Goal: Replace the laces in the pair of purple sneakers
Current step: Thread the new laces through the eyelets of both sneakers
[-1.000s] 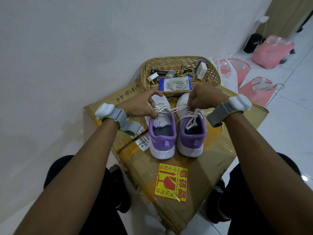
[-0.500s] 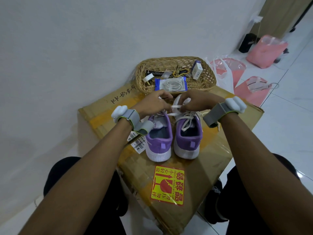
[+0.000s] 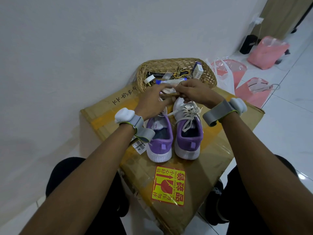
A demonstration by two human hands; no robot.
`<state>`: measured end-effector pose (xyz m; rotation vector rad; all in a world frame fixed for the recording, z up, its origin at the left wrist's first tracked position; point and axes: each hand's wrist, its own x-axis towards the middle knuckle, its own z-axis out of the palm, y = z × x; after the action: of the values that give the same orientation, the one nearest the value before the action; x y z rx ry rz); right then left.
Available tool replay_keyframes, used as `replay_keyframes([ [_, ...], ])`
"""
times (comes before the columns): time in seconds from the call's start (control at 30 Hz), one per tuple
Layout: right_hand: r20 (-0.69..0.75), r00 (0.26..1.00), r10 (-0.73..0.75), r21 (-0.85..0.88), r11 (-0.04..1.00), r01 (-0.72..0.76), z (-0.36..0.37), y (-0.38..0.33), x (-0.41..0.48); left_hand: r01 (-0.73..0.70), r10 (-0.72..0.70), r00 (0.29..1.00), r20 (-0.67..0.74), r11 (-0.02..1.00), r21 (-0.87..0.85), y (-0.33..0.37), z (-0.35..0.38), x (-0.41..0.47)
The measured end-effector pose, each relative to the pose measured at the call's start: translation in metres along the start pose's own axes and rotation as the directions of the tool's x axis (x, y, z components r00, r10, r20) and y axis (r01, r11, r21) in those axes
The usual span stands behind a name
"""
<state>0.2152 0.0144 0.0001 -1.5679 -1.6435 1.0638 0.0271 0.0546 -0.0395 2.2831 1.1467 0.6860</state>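
I count two sneakers: left shoe (image 3: 160,141), right shoe (image 3: 188,133). Two laces: one threaded lace (image 3: 190,112) in the right shoe, one loose lace (image 3: 166,89) pinched by both my hands. Two hands, left hand (image 3: 150,102) and right hand (image 3: 196,92), with two wristbands (image 3: 125,116) (image 3: 223,111). One box (image 3: 108,109), one basket (image 3: 169,61), one sticker (image 3: 168,185), three pink bags (image 3: 269,51) (image 3: 237,70) (image 3: 250,95).

White wall (image 3: 84,39), glossy tiled floor (image 3: 288,119)

Soft matt purple cloth on the sneakers (image 3: 188,140), flat woven laces (image 3: 189,114). Rough wicker basket (image 3: 169,62). Plain cardboard box (image 3: 243,112) under shiny clear tape (image 3: 215,146), glossy sticker (image 3: 168,185). Crinkly pink plastic bags (image 3: 265,51), super glossy tiled floor (image 3: 288,133), matt wall (image 3: 84,39).
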Motion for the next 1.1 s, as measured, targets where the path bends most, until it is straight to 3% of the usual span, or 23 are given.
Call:
replay_keyframes([
  [0.07,-0.029,0.999,-0.023,-0.036,0.999,0.022,0.000,-0.002,-0.001,-0.005,0.019,0.994,-0.105,0.992,0.128,-0.007,0.000,0.003],
  [0.13,-0.062,0.997,-0.036,-0.015,0.999,0.035,-0.003,-0.003,-0.001,0.186,-0.144,0.967,-0.208,0.962,0.201,-0.016,-0.006,0.003],
  [0.23,-0.097,0.995,-0.019,0.011,1.000,0.021,-0.005,-0.004,0.000,0.481,-0.436,0.877,-0.203,0.785,0.390,-0.029,-0.016,0.001],
  [0.3,-0.106,0.994,-0.016,0.012,1.000,0.018,-0.003,-0.005,0.001,0.425,-0.418,0.901,-0.115,0.799,0.426,-0.027,-0.016,-0.002],
  [0.37,-0.092,0.995,-0.048,-0.030,0.999,0.046,0.002,-0.007,0.003,0.216,-0.210,0.976,-0.055,0.904,0.370,-0.016,-0.013,-0.003],
  [0.47,-0.060,0.995,-0.075,-0.073,0.995,0.071,0.009,-0.009,0.004,0.009,0.019,0.996,-0.087,0.949,0.314,-0.001,-0.007,-0.002],
  [0.53,-0.066,0.995,-0.078,-0.067,0.995,0.073,0.008,-0.009,0.003,0.042,-0.003,0.993,-0.119,0.946,0.321,-0.006,-0.007,-0.001],
  [0.67,-0.129,0.990,-0.064,0.003,0.998,0.065,-0.001,-0.006,0.003,0.312,-0.237,0.945,-0.224,0.858,0.409,-0.026,-0.021,0.000],
  [0.73,-0.198,0.978,-0.068,0.031,0.997,0.076,-0.001,-0.003,0.005,0.371,-0.295,0.925,-0.238,0.832,0.413,-0.030,-0.023,-0.001],
  [0.83,-0.332,0.939,-0.094,0.041,0.993,0.114,0.008,-0.003,0.008,0.290,-0.250,0.956,-0.153,0.884,0.368,-0.030,-0.023,-0.003],
  [0.9,-0.394,0.917,-0.069,0.116,0.985,0.125,0.015,-0.009,0.010,0.295,-0.287,0.956,-0.067,0.935,0.198,-0.026,-0.028,-0.007],
  [1.0,-0.358,0.933,0.042,0.459,0.878,0.137,0.021,-0.019,0.010,0.482,-0.466,0.868,0.170,0.873,-0.072,-0.017,-0.040,-0.016],
  [1.1,-0.287,0.958,0.014,0.516,0.845,0.142,0.026,-0.022,0.008,0.589,-0.512,0.786,0.348,0.792,-0.165,-0.012,-0.054,-0.026],
])
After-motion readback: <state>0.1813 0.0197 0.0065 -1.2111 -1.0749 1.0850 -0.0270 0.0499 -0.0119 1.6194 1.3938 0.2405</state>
